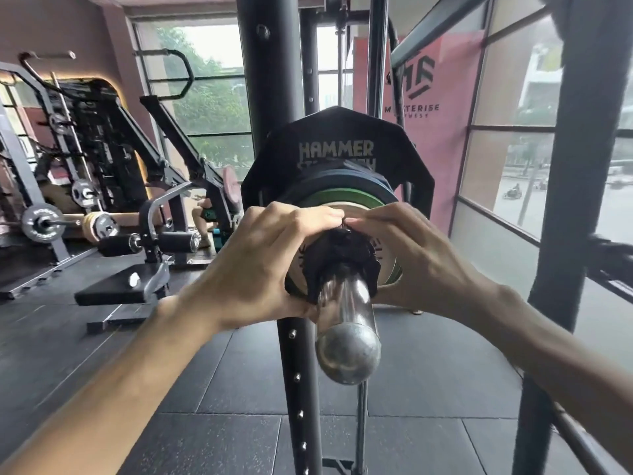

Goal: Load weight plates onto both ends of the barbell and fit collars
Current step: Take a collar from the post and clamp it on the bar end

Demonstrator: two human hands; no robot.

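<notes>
The chrome barbell sleeve (347,334) points straight at me, its rounded end nearest. Stacked on it are a large black Hammer Strength plate (329,138), then a blue plate (342,176), a green plate (346,195) and a small pale plate (387,255). Against the pale plate sits a black collar (342,255), wrapped around the sleeve. My left hand (260,265) grips the collar from the left and my right hand (411,255) from the right. Thumbs and fingertips meet on top of it.
A black rack upright (298,389) with bolt holes stands just behind the sleeve. Another dark post (561,234) rises at right by the windows. A bench pad (120,286) and loaded machines (44,222) fill the left side. Rubber floor tiles lie below.
</notes>
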